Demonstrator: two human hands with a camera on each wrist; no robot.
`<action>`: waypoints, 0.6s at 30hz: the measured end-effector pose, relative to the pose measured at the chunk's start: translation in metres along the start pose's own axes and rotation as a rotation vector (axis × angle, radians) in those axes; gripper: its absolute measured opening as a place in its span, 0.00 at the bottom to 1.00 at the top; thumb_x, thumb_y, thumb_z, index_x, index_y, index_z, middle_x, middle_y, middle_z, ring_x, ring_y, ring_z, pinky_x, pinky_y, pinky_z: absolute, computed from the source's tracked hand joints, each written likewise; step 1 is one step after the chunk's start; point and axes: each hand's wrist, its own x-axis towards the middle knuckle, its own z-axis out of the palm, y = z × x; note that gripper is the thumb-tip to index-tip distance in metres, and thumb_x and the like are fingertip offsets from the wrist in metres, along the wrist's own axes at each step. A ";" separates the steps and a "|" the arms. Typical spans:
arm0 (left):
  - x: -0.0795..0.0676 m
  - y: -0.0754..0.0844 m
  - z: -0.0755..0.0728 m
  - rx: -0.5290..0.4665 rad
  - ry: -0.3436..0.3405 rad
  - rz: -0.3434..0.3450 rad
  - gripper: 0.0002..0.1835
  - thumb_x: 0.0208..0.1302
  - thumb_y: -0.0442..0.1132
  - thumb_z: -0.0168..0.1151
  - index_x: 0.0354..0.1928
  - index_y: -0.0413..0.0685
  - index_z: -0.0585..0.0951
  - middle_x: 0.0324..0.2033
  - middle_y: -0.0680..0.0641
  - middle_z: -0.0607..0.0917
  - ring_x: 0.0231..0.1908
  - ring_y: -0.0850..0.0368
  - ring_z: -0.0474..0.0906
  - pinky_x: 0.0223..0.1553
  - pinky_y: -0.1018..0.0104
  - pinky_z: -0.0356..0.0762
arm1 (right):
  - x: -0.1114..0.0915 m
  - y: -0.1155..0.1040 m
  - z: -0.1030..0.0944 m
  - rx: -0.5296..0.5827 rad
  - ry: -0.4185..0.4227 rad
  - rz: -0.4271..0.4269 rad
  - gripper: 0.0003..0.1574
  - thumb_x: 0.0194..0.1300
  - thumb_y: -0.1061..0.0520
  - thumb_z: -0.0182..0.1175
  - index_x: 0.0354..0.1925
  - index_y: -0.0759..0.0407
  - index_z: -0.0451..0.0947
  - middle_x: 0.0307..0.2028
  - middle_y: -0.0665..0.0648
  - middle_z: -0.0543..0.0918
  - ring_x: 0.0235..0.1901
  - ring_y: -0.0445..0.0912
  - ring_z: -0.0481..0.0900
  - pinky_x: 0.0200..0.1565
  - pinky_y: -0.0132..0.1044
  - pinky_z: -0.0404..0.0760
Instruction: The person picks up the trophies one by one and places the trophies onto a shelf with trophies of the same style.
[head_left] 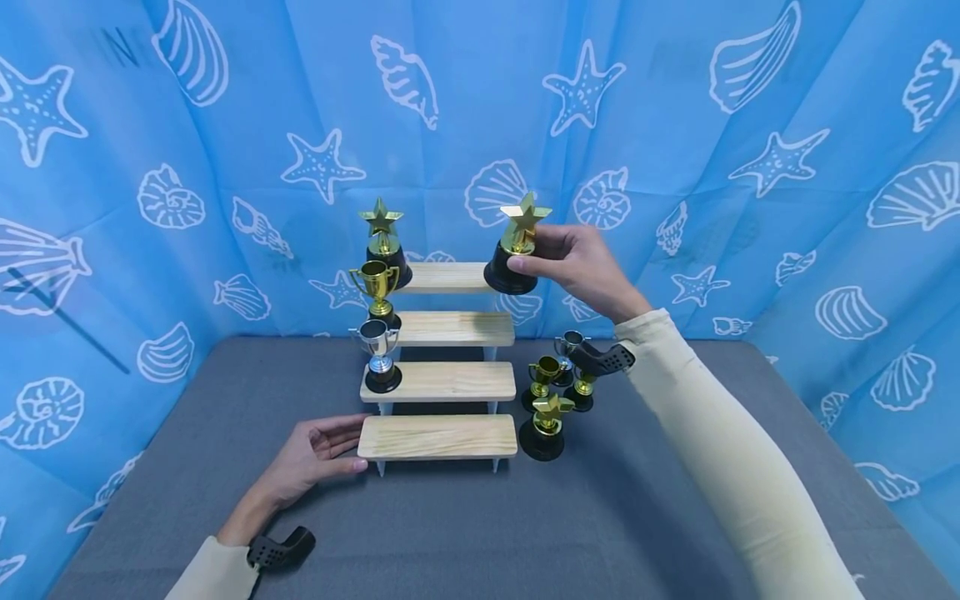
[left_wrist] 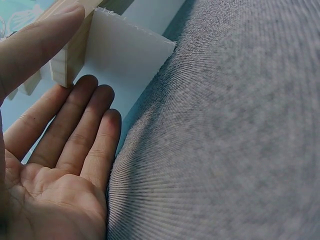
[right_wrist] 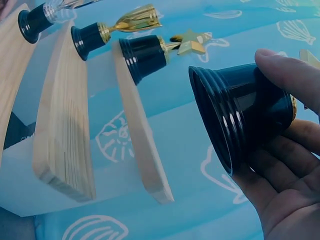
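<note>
My right hand (head_left: 581,262) grips a gold star trophy (head_left: 517,250) by its black base, at the right end of the top shelf (head_left: 450,277). In the right wrist view the base (right_wrist: 240,110) hangs tilted, apart from the shelf edge. Low on the left, my left hand (head_left: 311,458) has its fingers extended at the left end of the bottom shelf (head_left: 438,437) of a stepped wooden stand. Its fingertips are right at the board's end in the left wrist view, beside a white support (left_wrist: 125,50).
Down the stand's left side are another star trophy (head_left: 382,237), a gold cup trophy (head_left: 378,287) and a silver cup trophy (head_left: 381,358), one per shelf. Right of the stand, several trophies cluster on the grey cloth, with a star trophy (head_left: 546,429) in front. A blue curtain (head_left: 465,83) hangs behind.
</note>
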 end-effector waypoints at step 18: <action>-0.001 0.004 0.001 0.003 0.013 -0.012 0.40 0.56 0.27 0.74 0.68 0.22 0.66 0.65 0.24 0.71 0.57 0.62 0.80 0.60 0.67 0.78 | 0.032 0.008 0.024 0.100 -0.049 0.022 0.27 0.65 0.54 0.71 0.60 0.62 0.81 0.51 0.60 0.87 0.52 0.50 0.85 0.59 0.42 0.82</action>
